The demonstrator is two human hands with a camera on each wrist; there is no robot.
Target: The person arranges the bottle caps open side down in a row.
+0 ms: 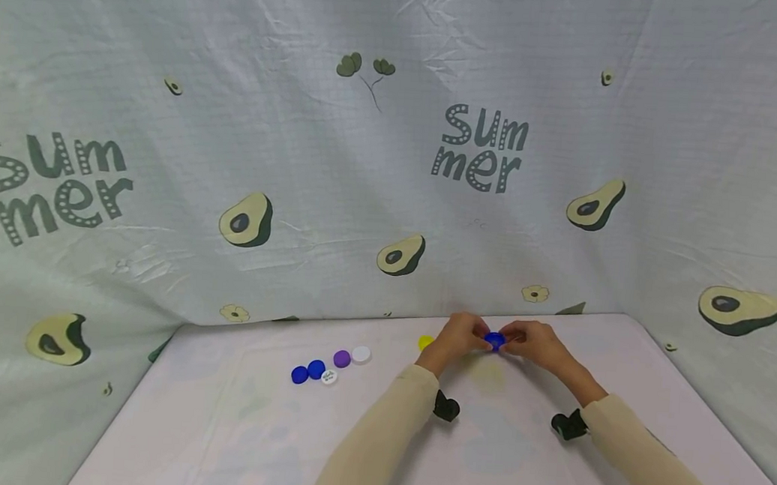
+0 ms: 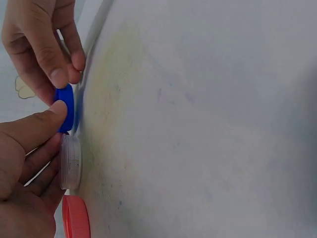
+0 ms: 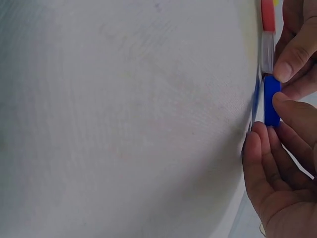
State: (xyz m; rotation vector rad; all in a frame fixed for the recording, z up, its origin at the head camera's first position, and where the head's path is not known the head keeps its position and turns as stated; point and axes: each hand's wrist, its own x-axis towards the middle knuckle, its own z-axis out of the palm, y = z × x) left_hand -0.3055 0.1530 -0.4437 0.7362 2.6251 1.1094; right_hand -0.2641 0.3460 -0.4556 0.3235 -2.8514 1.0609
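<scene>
Between both hands is a blue bottle cap, held near the far edge of the table. My left hand pinches its left side, and the thumb lies on the rim in the left wrist view. From the other side my right hand grips the same cap with thumb and fingers. Beside the blue cap, by the left hand's fingers, a clear cap stands on edge. A red ridged cap follows it in that row. The underside of the blue cap is partly hidden by fingers.
A yellow cap lies left of the left hand. Farther left are a white cap, a purple cap, two blue caps and a white cap with writing. A printed cloth hangs behind the table.
</scene>
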